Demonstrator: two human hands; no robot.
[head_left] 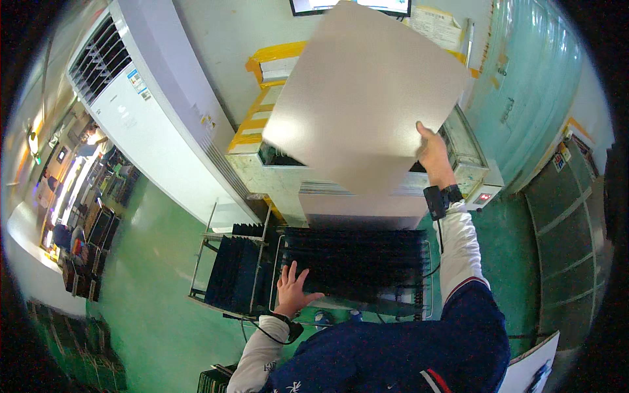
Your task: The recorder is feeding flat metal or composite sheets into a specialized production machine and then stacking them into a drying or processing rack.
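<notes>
My right hand (435,154) grips the right edge of a large flat metallic sheet (367,85), thumb on the near face, fingers hidden behind it. The sheet is held up and tilted, a corner pointing down, in front of a pale machine (282,190). Lower down, my left hand (294,289) has its fingers spread at the left front of a rack of upright dark panels (354,262); whether it touches them I cannot tell. A similar sheet (367,221) shows between the machine and the rack.
A smaller rack of dark panels (234,272) stands left of the big one. Beyond it rises a tall white air conditioner (151,111). Translucent strip curtains (524,85) hang at the right, above a grey mesh rack (570,223). Far left, people sit by lit benches.
</notes>
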